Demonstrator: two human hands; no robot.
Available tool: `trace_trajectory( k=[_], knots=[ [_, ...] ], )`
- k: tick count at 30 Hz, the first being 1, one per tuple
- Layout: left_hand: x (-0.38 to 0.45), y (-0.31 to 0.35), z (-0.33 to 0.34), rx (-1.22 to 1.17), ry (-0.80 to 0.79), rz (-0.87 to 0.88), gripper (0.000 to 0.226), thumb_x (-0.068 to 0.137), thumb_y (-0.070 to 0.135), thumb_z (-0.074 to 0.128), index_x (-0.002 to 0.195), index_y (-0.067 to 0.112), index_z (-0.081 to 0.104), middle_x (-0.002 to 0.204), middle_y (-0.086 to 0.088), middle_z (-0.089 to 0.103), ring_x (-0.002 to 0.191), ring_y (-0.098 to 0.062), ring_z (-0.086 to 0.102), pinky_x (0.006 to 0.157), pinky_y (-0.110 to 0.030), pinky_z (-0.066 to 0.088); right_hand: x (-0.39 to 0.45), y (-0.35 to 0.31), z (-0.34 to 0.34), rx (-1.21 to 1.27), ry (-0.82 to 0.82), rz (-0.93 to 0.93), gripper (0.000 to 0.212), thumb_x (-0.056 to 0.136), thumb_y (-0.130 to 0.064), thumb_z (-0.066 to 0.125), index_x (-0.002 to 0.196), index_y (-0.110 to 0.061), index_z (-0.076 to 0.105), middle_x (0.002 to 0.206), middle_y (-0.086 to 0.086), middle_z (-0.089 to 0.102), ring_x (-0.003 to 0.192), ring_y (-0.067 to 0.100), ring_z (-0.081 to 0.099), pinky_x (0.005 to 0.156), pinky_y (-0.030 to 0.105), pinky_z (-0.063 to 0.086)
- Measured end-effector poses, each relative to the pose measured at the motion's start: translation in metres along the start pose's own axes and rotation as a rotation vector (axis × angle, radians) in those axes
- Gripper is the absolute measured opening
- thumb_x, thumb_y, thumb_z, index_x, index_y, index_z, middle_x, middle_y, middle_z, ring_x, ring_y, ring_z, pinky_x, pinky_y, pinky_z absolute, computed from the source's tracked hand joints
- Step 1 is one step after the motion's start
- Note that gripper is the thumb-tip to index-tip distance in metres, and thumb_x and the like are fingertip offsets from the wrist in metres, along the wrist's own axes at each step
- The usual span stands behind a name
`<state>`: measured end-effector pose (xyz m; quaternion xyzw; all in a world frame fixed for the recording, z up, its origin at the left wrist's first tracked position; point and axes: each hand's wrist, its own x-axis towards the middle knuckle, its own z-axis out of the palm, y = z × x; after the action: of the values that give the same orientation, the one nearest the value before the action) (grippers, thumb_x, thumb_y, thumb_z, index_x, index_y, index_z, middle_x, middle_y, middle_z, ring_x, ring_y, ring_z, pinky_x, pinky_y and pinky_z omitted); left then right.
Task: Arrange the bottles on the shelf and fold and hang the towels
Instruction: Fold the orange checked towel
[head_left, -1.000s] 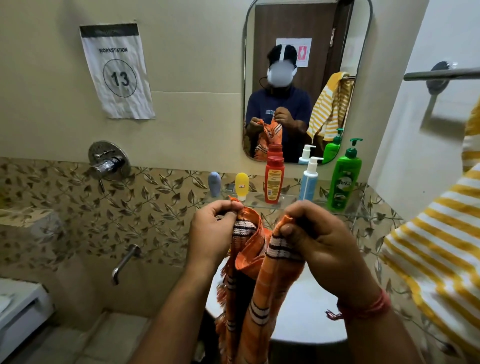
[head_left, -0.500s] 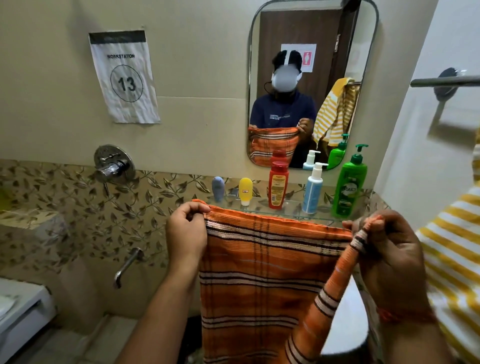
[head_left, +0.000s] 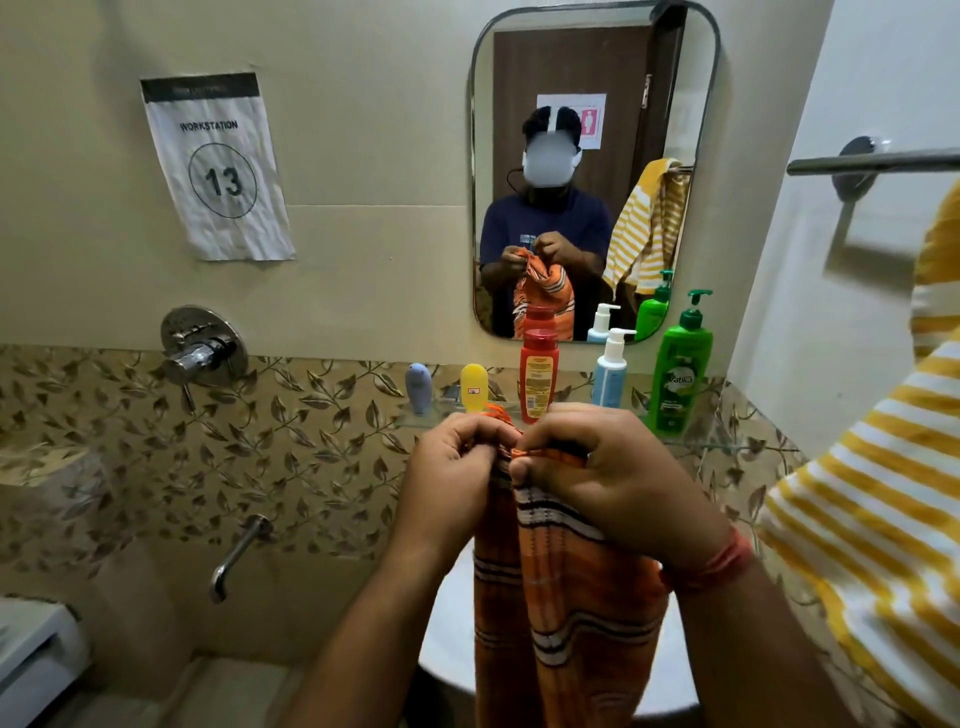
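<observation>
An orange towel with dark and white stripes (head_left: 566, 587) hangs folded lengthwise below my hands. My left hand (head_left: 457, 473) and my right hand (head_left: 608, 473) pinch its top corners together in front of the glass shelf (head_left: 717, 444). On that shelf stand a blue-grey tube (head_left: 418, 387), a yellow tube (head_left: 474, 387), a red bottle (head_left: 538, 374), a light blue pump bottle (head_left: 609, 371) and a green pump bottle (head_left: 681, 371). A yellow and white striped towel (head_left: 883, 509) hangs at the right, below the towel bar (head_left: 872, 161).
A white basin (head_left: 452, 623) sits under the towel. On the wall are a mirror (head_left: 592, 171), a workstation 13 sheet (head_left: 218, 166), a chrome mixer valve (head_left: 200, 353) and a spout (head_left: 236, 556). A white fixture (head_left: 31, 660) is at the lower left.
Half a second ago the orange towel was spread wide between my hands. Both hands have come together, and the towel now hangs doubled.
</observation>
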<state>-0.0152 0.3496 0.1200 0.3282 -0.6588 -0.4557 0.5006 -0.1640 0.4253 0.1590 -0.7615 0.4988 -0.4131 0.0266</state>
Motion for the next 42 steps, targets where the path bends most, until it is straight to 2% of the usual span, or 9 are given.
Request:
trace_trajectory(
  k=[6,13,20,25,28,32,36,38,42],
  knots=[
    [-0.006,0.001,0.005,-0.251,-0.121,-0.104,0.020,0.096,0.005,0.059,0.094,0.017,0.074,0.100,-0.008,0.075,0.096,-0.027,0.072,0.073,-0.035,0.060,0.002,0.006,0.018,-0.066,0.162,0.128,0.013,0.082,-0.026,0.076,0.082,-0.022,0.064,0.081,-0.013,0.059,0.078,0.002,0.057,0.065,0.013,0.046],
    [-0.002,-0.013,0.006,-0.393,-0.073,-0.136,0.023,0.098,0.005,0.055,0.101,0.012,0.076,0.109,-0.017,0.074,0.107,-0.034,0.070,0.092,-0.053,0.056,0.006,0.009,0.032,-0.045,0.339,0.256,0.020,0.081,-0.029,0.077,0.074,-0.020,0.060,0.068,-0.007,0.059,0.065,0.007,0.056,0.053,0.022,0.045],
    [0.004,-0.025,0.003,-0.359,-0.157,-0.011,0.019,0.084,0.022,0.071,0.102,0.017,0.076,0.108,-0.014,0.075,0.108,-0.029,0.071,0.092,-0.041,0.056,0.010,0.014,0.038,0.036,0.309,0.378,0.023,0.081,-0.030,0.076,0.073,-0.020,0.057,0.064,-0.004,0.057,0.059,0.005,0.050,0.051,0.018,0.040],
    [0.013,-0.036,-0.001,-0.310,-0.125,0.027,0.010,0.083,0.011,0.070,0.091,0.016,0.075,0.096,-0.008,0.077,0.094,-0.020,0.073,0.080,-0.026,0.057,0.006,0.021,0.034,0.272,0.120,0.498,0.011,0.088,-0.029,0.069,0.083,-0.021,0.064,0.078,0.002,0.065,0.070,0.008,0.060,0.067,0.027,0.051],
    [0.021,-0.041,-0.004,-0.267,-0.059,0.018,0.016,0.089,-0.001,0.064,0.087,0.013,0.070,0.086,-0.001,0.076,0.084,-0.013,0.072,0.074,-0.022,0.056,0.004,0.027,0.023,0.374,-0.235,0.515,0.012,0.089,-0.030,0.069,0.099,-0.025,0.065,0.090,0.003,0.072,0.083,0.015,0.069,0.077,0.037,0.057],
    [0.031,-0.046,-0.007,-0.172,-0.031,0.035,0.016,0.093,0.001,0.062,0.090,0.014,0.069,0.087,0.001,0.075,0.087,-0.014,0.071,0.077,-0.027,0.058,0.005,0.027,0.016,-0.089,-0.632,0.390,0.025,0.089,-0.045,0.066,0.091,-0.020,0.064,0.087,0.002,0.067,0.076,0.017,0.063,0.066,0.033,0.051],
    [0.036,-0.054,-0.008,-0.160,0.025,0.008,0.016,0.094,0.002,0.062,0.090,0.016,0.069,0.088,0.001,0.075,0.089,-0.015,0.071,0.083,-0.033,0.058,0.002,0.026,0.012,-0.497,-0.653,0.239,0.027,0.088,-0.051,0.058,0.096,-0.026,0.065,0.093,-0.006,0.063,0.087,0.013,0.055,0.083,0.033,0.045],
    [0.038,-0.059,-0.009,-0.152,0.050,-0.004,0.013,0.094,0.004,0.062,0.092,0.014,0.069,0.089,0.001,0.075,0.090,-0.015,0.071,0.085,-0.034,0.057,0.002,0.027,0.004,-0.591,-0.638,0.243,0.030,0.089,-0.056,0.055,0.106,-0.034,0.065,0.100,-0.011,0.060,0.096,0.011,0.045,0.091,0.038,0.034],
    [0.042,-0.062,-0.013,-0.155,0.084,-0.018,0.012,0.094,0.006,0.062,0.094,0.015,0.069,0.092,0.002,0.076,0.092,-0.015,0.071,0.083,-0.030,0.059,0.002,0.032,-0.010,-0.690,-0.601,0.270,0.041,0.086,-0.062,0.053,0.121,-0.042,0.060,0.110,-0.017,0.045,0.103,0.011,0.032,0.096,0.039,0.033]
  ],
)
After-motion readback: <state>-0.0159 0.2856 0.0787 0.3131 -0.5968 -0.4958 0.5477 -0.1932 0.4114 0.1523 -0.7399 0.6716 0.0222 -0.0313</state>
